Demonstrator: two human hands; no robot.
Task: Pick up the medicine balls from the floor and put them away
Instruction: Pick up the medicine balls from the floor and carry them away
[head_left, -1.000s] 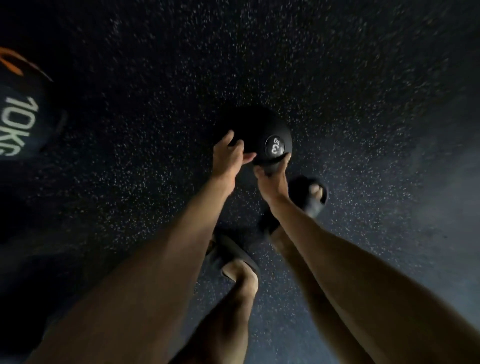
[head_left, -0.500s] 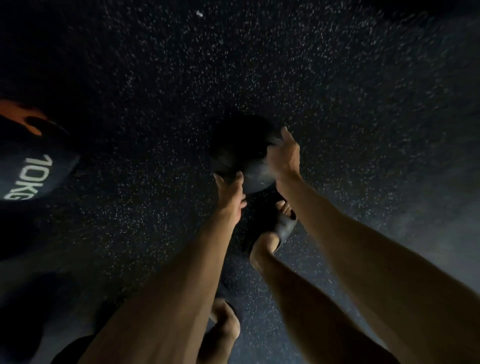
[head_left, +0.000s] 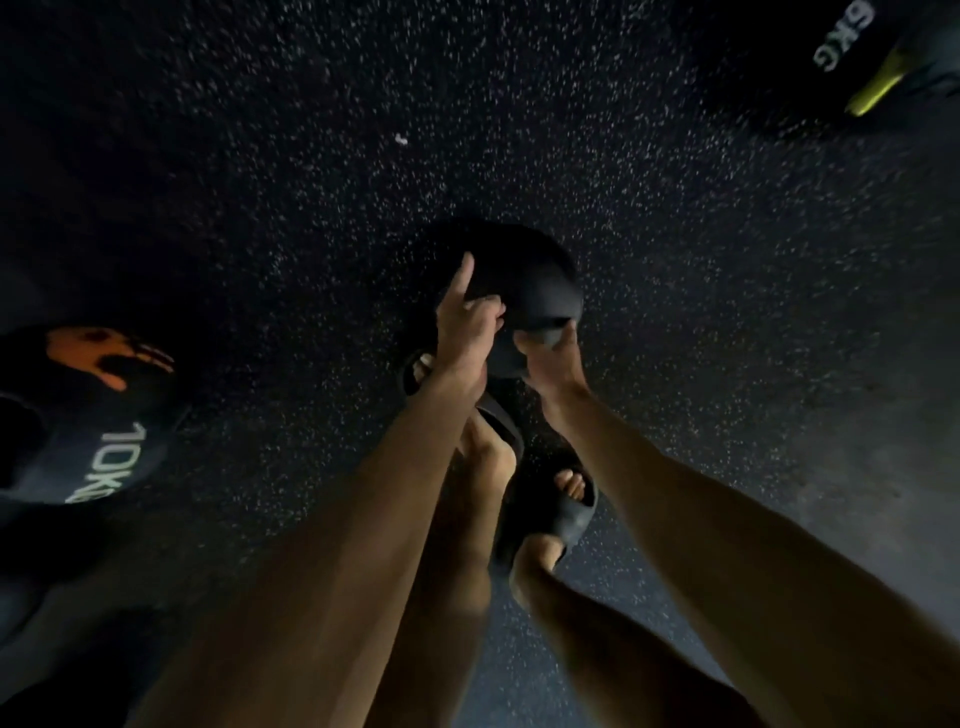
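Note:
A small black medicine ball (head_left: 524, 280) is held out in front of me, above the dark speckled floor. My left hand (head_left: 465, 322) presses on its left side with the index finger stretched up over the ball. My right hand (head_left: 553, 358) grips it from below on the right. A larger black ball marked 10KG with an orange patch (head_left: 88, 415) lies on the floor at the left. Another black ball marked 6KG with a yellow stripe (head_left: 852, 52) lies at the top right corner.
The floor is dark rubber with white flecks (head_left: 260, 208). My two feet in dark slides (head_left: 561, 514) stand below the held ball. A paler floor area (head_left: 893, 467) shows at the right edge.
The view has swung up and right, bringing the 6KG ball into sight. My hands shifted around the small ball: the left moved up its side, the right went underneath. My feet stepped.

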